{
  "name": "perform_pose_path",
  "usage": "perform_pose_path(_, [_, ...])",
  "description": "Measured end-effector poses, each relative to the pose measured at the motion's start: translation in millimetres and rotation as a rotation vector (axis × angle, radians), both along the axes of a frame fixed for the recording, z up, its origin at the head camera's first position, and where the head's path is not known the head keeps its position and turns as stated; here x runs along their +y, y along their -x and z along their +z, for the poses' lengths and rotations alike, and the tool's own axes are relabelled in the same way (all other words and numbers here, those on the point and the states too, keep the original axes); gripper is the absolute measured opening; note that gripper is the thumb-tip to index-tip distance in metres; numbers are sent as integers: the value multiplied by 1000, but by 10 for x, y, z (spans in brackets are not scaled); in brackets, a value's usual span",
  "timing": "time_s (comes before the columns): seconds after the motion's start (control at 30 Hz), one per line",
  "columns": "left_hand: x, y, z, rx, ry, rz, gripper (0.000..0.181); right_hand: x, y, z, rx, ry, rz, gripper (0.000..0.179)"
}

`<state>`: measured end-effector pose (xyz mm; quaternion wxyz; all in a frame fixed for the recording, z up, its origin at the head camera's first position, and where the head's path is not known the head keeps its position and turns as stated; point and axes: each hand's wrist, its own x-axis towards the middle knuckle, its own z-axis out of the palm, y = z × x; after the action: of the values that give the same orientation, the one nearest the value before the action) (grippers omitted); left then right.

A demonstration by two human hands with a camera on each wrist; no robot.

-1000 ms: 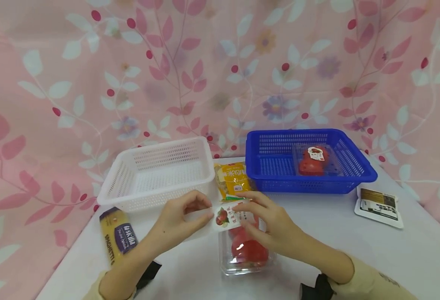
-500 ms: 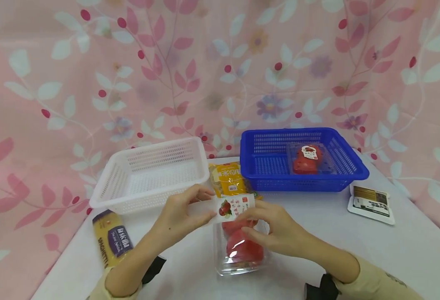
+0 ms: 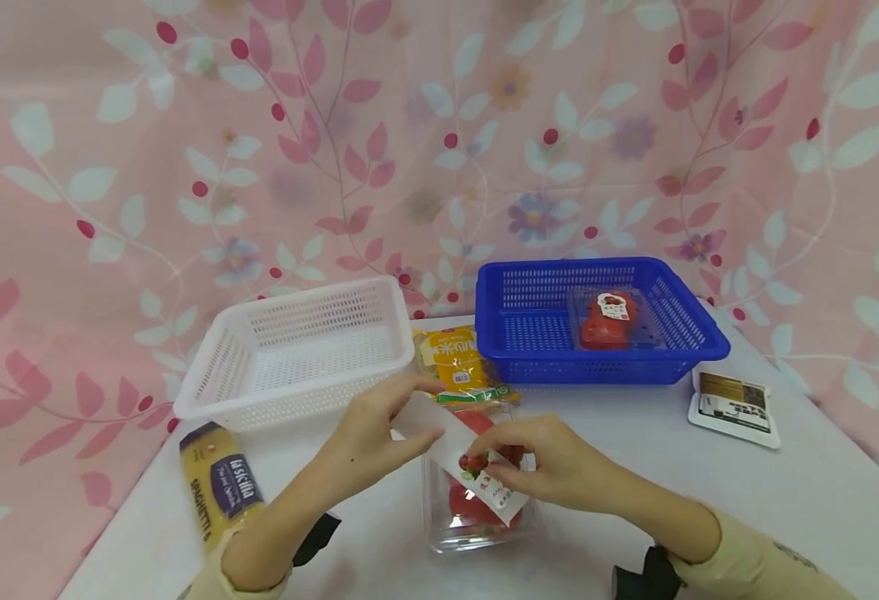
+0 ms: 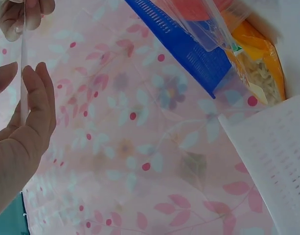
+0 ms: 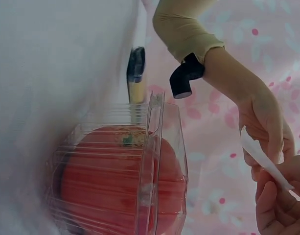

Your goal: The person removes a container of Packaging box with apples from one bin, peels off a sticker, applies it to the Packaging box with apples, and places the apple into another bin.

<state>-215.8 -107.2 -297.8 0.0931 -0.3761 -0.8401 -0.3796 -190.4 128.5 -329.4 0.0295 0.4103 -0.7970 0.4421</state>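
A white paper label (image 3: 457, 446) with a printed red fruit slants between my hands. My right hand (image 3: 559, 462) pinches its lower part with thumb and index finger. The upper end lies inside the curled fingers of my left hand (image 3: 372, 437), the left thumb standing off it in the left wrist view. Directly below is a closed clear plastic box (image 3: 446, 537) of red, tomato-like fruit (image 5: 105, 176), partly hidden by label and right hand. The right wrist view shows the label (image 5: 265, 159) nearly edge-on, apart from the box.
Behind stand a white basket (image 3: 297, 400) and a blue basket (image 3: 596, 371) with another fruit box (image 3: 607, 321) inside. A yellow food bag (image 3: 457, 362) lies between them. A spaghetti pack (image 3: 222, 483) is at left, a flat white-edged packet (image 3: 735, 412) at right.
The label has swung from nearly level to slanting down to the right, its free end now over the box. My right hand has lowered slightly; the left hand keeps its upper end.
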Motion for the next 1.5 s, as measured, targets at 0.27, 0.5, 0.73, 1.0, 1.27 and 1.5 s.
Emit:
perform_pose_path(0.27, [17, -62, -92, -43, -60, 15, 61, -9, 25, -27, -25, 53, -182, 43])
perform_pose_path(0.5, [94, -137, -177, 148, -86, 27, 67, -47, 61, -40, 1, 152, -210, 43])
perform_pose_path(0.73, [201, -141, -299, 197, -80, -43, 61, -74, 94, -92, -41, 183, -173, 42])
perform_pose_path(1.0, [184, -68, -369, 281, -169, 98, 61, -122, 86, -143, -54, 238, -169, 43])
perform_pose_path(1.27, [217, -74, -429, 315, -163, 16, 58, -171, 112, -138, -26, 324, -146, 44])
perform_pose_path(1.5, [217, -41, -410, 358, -192, -35, 64, -198, 135, -151, 21, 289, -217, 45])
